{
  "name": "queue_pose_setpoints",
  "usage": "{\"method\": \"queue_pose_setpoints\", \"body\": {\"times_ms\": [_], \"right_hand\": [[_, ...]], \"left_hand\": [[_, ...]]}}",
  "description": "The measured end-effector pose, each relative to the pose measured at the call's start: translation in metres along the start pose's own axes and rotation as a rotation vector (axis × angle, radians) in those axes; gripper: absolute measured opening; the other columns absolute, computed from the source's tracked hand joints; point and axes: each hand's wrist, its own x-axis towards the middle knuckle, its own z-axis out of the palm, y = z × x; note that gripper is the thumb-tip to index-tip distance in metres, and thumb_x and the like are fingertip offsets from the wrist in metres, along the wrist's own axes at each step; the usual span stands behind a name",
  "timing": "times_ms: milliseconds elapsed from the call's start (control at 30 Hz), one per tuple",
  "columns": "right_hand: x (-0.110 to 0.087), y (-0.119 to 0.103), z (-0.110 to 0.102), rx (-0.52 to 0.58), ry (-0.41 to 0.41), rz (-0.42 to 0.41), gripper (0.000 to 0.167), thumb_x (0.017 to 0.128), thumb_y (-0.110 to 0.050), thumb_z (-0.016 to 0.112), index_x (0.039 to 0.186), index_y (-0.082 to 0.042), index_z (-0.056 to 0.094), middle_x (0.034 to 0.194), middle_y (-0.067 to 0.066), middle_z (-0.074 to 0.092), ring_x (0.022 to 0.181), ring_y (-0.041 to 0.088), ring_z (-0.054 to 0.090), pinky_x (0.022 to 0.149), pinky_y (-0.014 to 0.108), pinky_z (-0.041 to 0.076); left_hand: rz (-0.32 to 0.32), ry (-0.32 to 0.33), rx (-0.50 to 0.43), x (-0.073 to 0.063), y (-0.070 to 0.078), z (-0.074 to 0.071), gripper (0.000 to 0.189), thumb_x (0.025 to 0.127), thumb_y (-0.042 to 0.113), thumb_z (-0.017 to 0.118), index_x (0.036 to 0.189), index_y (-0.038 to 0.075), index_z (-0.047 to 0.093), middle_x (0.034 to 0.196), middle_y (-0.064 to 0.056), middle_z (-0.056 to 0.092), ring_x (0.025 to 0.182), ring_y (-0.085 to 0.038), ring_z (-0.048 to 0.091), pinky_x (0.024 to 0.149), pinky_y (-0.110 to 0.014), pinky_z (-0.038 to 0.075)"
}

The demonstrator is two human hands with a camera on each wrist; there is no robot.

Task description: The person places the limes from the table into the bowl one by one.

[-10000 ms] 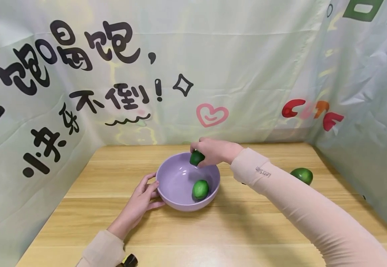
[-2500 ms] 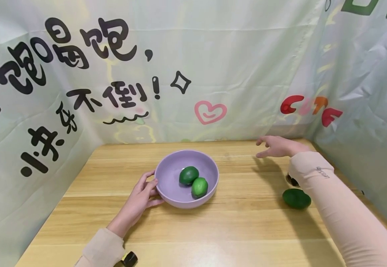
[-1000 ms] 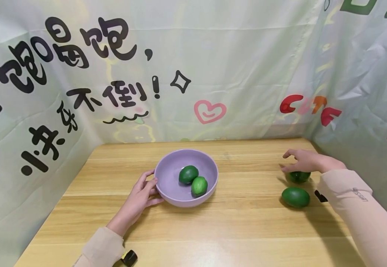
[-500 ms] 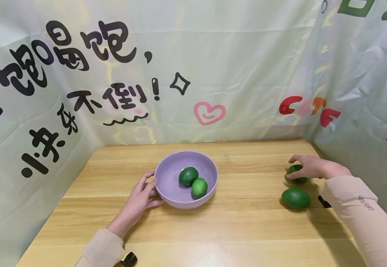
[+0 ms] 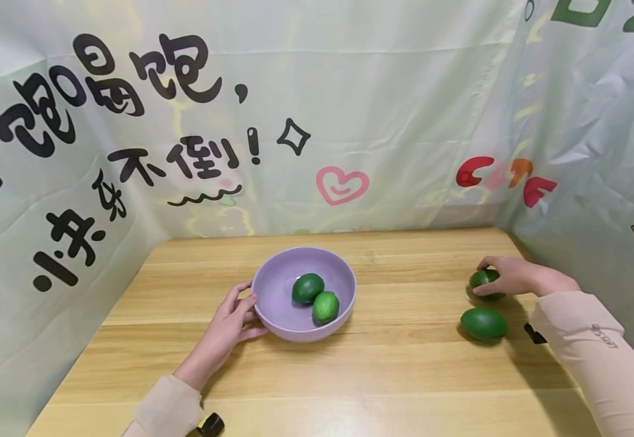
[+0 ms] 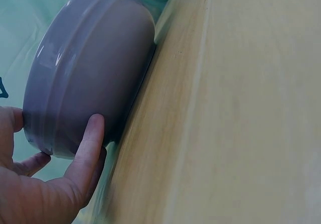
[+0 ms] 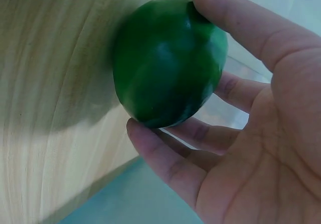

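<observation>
A purple bowl (image 5: 279, 309) stands left of the middle on the wooden table. My left hand (image 5: 229, 325) holds its left side, thumb near the rim; fingers (image 6: 90, 148) rest on the outer wall in the left wrist view. Inside the bowl, a dark green oval fruit (image 5: 308, 288) touches a brighter green lime (image 5: 325, 308). At the right, my right hand (image 5: 516, 276) grips a glossy, rounded green fruit (image 7: 168, 63) between thumb and fingers, low at the tabletop. Just in front of it lies a larger dark green oval fruit (image 5: 483, 324).
The table (image 5: 371, 376) has printed fabric walls (image 5: 404, 109) behind it and on both sides. A black object (image 5: 534, 334) shows beside the right sleeve. Another black and yellow piece (image 5: 211, 424) sits by the left sleeve at the front.
The dark oval fruit was earlier released into the bowl. My right hand then moved right and down, and its fingers have closed round the rounded green fruit. The left hand stays on the bowl.
</observation>
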Motion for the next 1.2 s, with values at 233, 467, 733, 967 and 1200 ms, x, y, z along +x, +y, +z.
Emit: {"method": "queue_pose_setpoints", "body": {"times_ms": [233,467,733,967,1200], "right_hand": [[0.0,0.0024,0.0013,0.01,0.016,0.0,0.067,0.093,-0.038,0.084,0.129,0.012,0.059,0.123,0.036,0.066,0.113,0.052,0.064,0.093,0.062,0.058],[0.0007,0.0035,0.0019,0.009,0.03,-0.011,0.065,0.092,-0.038,0.085,0.128,0.011,0.06,0.121,0.033,0.067,0.111,0.048,0.065,0.092,0.06,0.058],[0.0006,0.0033,0.0018,0.008,0.031,-0.016,0.064,0.091,-0.037,0.085,0.127,0.01,0.061,0.121,0.032,0.067,0.11,0.046,0.065,0.092,0.059,0.058],[0.001,0.002,0.0008,0.017,0.02,-0.009,0.065,0.093,-0.037,0.084,0.129,0.011,0.06,0.125,0.036,0.065,0.115,0.051,0.063,0.093,0.061,0.058],[0.0023,-0.0003,-0.0038,0.014,0.012,-0.009,0.065,0.093,-0.038,0.084,0.13,0.01,0.06,0.123,0.033,0.066,0.114,0.049,0.064,0.093,0.06,0.058]], "left_hand": [[0.002,-0.006,0.001,0.0,0.0002,-0.0004,0.047,0.118,0.032,0.045,0.163,0.025,0.036,0.144,-0.025,0.048,0.114,-0.027,0.072,0.096,-0.044,0.068],[0.006,-0.009,-0.003,0.0007,0.0002,-0.0014,0.048,0.117,0.033,0.045,0.164,0.025,0.036,0.144,-0.024,0.048,0.115,-0.028,0.071,0.097,-0.045,0.068],[0.003,-0.016,0.0,0.0002,-0.0004,-0.0017,0.048,0.117,0.033,0.045,0.164,0.026,0.036,0.144,-0.024,0.048,0.115,-0.027,0.071,0.097,-0.045,0.068],[0.005,-0.018,-0.002,0.0003,-0.0006,-0.0017,0.048,0.117,0.034,0.045,0.164,0.026,0.036,0.144,-0.024,0.047,0.115,-0.027,0.071,0.097,-0.044,0.068],[0.002,-0.015,-0.001,0.0004,-0.0006,-0.0019,0.048,0.117,0.034,0.045,0.164,0.026,0.036,0.144,-0.024,0.047,0.114,-0.027,0.071,0.097,-0.044,0.068]]}}
